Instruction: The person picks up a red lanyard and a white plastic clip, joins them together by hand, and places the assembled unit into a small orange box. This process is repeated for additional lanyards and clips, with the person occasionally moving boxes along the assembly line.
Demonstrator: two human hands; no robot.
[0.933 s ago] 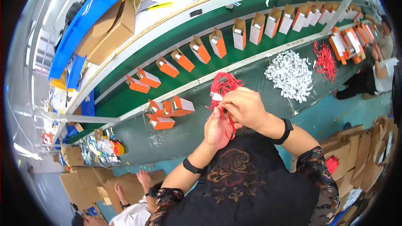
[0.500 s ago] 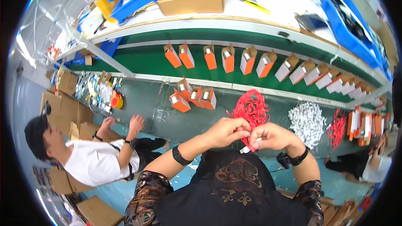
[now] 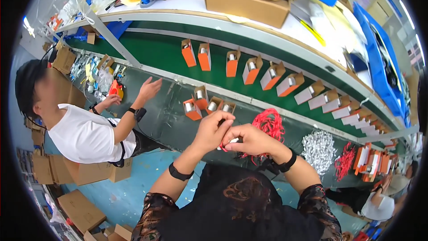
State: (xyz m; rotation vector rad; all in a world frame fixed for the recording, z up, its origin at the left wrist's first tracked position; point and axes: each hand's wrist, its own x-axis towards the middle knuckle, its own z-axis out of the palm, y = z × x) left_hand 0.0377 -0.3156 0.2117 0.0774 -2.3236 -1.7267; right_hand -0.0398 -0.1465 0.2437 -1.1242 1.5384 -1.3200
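Note:
My left hand (image 3: 212, 132) and my right hand (image 3: 250, 140) meet over the bench's near edge, fingers closed and pinching. Between them shows a bit of red cord (image 3: 223, 145) with a small white piece; my fingers cover most of it. Just beyond my right hand lies a tangled heap of red cords (image 3: 270, 124), some strands hanging behind that hand. Past my left hand stand several open orange-and-white boxes (image 3: 192, 110), each with a silver cylinder poking out of its top.
Right along the dark bench (image 3: 167, 107) lie a silvery-white heap (image 3: 318, 148), another red bundle (image 3: 343, 163) and packed boxes (image 3: 372, 165). Several boxes line the green belt (image 3: 151, 51) beneath a loaded shelf (image 3: 178, 15). A co-worker (image 3: 84, 129) stands left; people (image 3: 379, 201) work at far right.
My hands have shifted left, away from the middle of the red heap, still pinched together. The view has turned. The co-worker on the left has stretched out an open hand over the bench.

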